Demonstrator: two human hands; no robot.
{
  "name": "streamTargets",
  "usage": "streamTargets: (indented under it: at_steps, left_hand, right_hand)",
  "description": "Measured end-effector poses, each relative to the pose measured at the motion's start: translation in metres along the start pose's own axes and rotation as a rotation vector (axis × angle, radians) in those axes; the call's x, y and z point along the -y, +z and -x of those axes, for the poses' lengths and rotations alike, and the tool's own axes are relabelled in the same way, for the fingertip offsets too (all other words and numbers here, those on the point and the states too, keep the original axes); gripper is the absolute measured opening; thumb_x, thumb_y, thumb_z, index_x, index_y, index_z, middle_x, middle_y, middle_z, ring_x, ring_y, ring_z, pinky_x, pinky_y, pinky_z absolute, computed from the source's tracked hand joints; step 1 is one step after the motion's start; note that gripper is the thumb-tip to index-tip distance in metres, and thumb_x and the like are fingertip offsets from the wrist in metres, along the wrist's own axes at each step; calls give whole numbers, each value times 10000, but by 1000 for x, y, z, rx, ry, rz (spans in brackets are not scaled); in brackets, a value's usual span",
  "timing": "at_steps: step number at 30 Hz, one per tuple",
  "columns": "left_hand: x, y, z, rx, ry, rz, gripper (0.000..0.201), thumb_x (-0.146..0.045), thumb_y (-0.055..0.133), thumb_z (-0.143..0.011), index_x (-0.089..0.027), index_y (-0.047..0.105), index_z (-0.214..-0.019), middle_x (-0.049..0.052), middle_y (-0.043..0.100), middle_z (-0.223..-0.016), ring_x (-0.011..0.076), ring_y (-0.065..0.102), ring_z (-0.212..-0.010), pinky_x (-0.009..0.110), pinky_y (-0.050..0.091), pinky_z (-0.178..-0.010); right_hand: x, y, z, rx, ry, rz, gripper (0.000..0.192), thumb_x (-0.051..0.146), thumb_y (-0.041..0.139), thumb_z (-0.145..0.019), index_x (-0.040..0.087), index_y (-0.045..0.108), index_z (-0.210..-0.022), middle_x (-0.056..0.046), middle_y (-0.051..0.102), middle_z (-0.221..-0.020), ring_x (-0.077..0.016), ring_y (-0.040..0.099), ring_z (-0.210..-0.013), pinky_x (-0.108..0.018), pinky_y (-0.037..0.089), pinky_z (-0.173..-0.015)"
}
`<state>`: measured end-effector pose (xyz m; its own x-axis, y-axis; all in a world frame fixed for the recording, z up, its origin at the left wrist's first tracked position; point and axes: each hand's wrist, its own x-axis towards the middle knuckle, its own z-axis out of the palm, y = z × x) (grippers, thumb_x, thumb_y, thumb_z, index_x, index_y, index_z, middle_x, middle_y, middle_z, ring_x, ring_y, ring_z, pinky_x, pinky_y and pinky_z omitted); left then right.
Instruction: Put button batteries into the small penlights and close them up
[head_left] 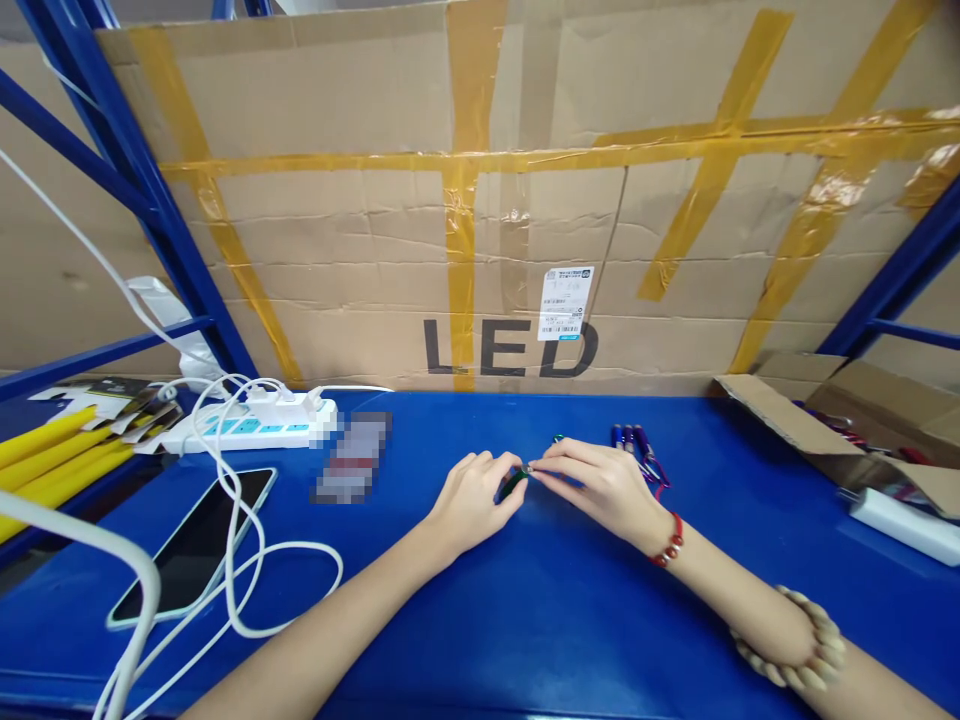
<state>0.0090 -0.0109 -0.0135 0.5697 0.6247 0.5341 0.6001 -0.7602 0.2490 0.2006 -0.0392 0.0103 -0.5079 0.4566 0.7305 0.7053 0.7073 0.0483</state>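
My left hand [476, 500] is closed around a small, shiny dark-green tube [514, 484], held just above the blue tabletop. Its fingers hide part of the tube. My right hand [592, 485] meets it from the other side, thumb and fingertips pinched at a small silvery spot on the tube's end. Whether that spot is a separate piece, I cannot tell. Behind my right hand, another bit of green [558, 438] shows, mostly covered. Just past that hand lie several slim blue and purple metallic tubes [628, 440] with a cord loop.
A tall taped cardboard box [337, 250] stands along the back edge. At left are a white power strip [262, 428], looping white cables [225, 480], a phone [195, 550] and yellow rods [52, 455]. An open carton [795, 415] and a white bar [904, 525] sit at right.
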Motion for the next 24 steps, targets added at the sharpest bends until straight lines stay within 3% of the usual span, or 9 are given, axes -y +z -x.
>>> streamTargets:
  at_steps: [9,18,24]
  left_hand:
    - [4,2,2,-27,56,-5,163,-327,460,-893,-188,537,-929,-9,612,-788,149,561,-724,287,406,-697]
    - [3,2,3,29,3,0,188,-353,470,-894,-185,537,-944,-3,628,-846,152,577,-787,288,416,-732]
    - [2,-1,3,66,22,-5,211,-358,457,-900,-179,538,-978,13,631,-864,155,583,-814,288,422,-755]
  right_hand:
    - [1,-5,-2,90,-65,2,209,227,438,-923,144,628,-945,-41,628,-901,-95,598,-784,-193,478,-696]
    - [0,-2,0,105,-21,-84,216,251,437,-922,149,627,-936,-48,624,-894,-90,601,-755,-188,488,-686]
    - [1,1,1,193,30,-107,275,301,396,-932,163,635,-931,-64,612,-922,-96,602,-746,-193,493,-674]
